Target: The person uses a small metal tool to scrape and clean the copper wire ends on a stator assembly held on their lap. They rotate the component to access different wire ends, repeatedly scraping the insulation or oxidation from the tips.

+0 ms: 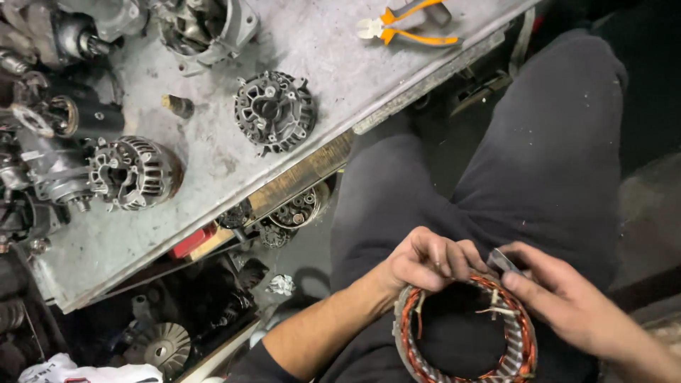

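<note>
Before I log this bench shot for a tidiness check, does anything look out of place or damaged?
Loose leads stick out from the stator ring that both hands, left hand and right hand, hold; nothing looks spilled.

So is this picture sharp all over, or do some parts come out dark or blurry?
In the head view, the grey bench top is evenly lit and sharp; the space under it and the top right corner sink into near black. The left hand and right hand on the copper-wound ring look slightly soft, likely from motion. The bench edge runs slanted, since the camera is tilted.
</note>
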